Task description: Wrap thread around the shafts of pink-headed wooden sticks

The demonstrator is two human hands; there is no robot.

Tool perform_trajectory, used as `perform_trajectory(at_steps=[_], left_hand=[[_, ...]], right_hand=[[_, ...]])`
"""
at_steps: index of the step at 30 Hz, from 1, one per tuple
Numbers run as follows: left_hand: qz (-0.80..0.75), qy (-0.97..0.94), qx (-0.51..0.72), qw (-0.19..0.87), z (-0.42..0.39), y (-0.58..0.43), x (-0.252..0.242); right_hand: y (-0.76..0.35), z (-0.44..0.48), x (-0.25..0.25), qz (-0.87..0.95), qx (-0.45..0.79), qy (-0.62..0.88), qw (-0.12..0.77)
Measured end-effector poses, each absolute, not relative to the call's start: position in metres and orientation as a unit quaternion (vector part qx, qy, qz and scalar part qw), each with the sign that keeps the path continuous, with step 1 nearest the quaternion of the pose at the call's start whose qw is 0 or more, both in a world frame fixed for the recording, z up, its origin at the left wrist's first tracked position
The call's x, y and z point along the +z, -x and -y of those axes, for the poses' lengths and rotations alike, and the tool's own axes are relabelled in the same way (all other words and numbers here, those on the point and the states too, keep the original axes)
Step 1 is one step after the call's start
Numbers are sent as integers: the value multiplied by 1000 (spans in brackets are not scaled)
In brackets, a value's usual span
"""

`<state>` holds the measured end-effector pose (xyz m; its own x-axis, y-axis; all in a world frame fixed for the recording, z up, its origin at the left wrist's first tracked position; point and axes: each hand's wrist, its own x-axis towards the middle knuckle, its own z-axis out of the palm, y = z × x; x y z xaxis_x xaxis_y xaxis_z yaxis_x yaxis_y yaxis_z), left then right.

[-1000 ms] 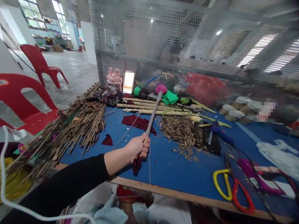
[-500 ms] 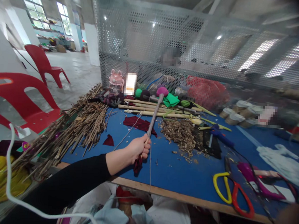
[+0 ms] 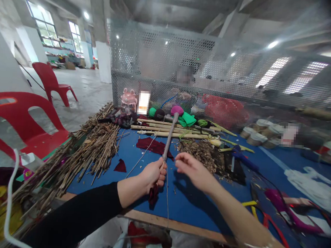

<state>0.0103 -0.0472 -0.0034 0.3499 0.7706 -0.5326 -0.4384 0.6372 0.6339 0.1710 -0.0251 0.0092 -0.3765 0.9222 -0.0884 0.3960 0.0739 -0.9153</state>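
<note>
My left hand (image 3: 152, 174) is closed round the lower part of a thin stick (image 3: 169, 136) that points away from me and carries a pink padded head (image 3: 177, 110). A scrap of dark red cloth (image 3: 153, 193) hangs below the fist and a thin cord (image 3: 167, 192) trails down from it. My right hand (image 3: 194, 171) hovers just to the right of the stick, fingers loosely curled toward it, with nothing in it. Both hands are above the blue table (image 3: 183, 199).
A heap of dry twigs (image 3: 80, 153) covers the table's left side. Bamboo sticks (image 3: 165, 127), dark red cloth pieces (image 3: 152, 144) and wood shavings (image 3: 200, 150) lie ahead. Scissors (image 3: 263, 216) and a glue gun (image 3: 243, 154) lie right. Red chairs (image 3: 18, 122) stand left. A person sits behind the mesh screen (image 3: 212, 71).
My right hand has come into view from the lower right and reached up beside the stick. My left hand holds the stick much as before.
</note>
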Motion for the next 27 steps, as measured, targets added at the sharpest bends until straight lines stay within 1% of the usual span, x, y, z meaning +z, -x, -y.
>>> perform_trajectory(at_steps=[5,7,9,12,14,16,18,19,21,22,24,27], left_hand=[[-495,-228,381,747,45,-12,-8],[-523,-237,372,730,44,-12,-10],[-530,-241,368,725,43,-12,-10],[-530,-244,381,718,44,-13,-8],[-526,-255,410,700,45,-14,-7],[-514,-283,445,677,47,-15,-6],[-497,-316,469,658,49,-16,-7],[-492,-327,479,649,50,-16,-8],[-492,-333,496,633,51,-18,-8],[-493,-333,503,627,52,-18,-8],[-486,-344,512,619,54,-20,-7],[-478,-369,516,608,55,-22,-6]], right_hand=[[-143,17,5,697,547,405,228],[-139,12,2,717,509,422,220],[-139,8,1,736,439,462,228],[-140,8,2,746,352,495,273],[-138,12,4,739,342,486,316],[-136,18,6,698,412,461,361],[-133,23,7,604,545,430,392],[-132,25,6,544,613,416,395],[-131,27,5,444,714,405,359],[-132,27,4,420,742,406,329],[-134,25,1,425,759,407,280],[-137,20,-6,481,739,393,259]])
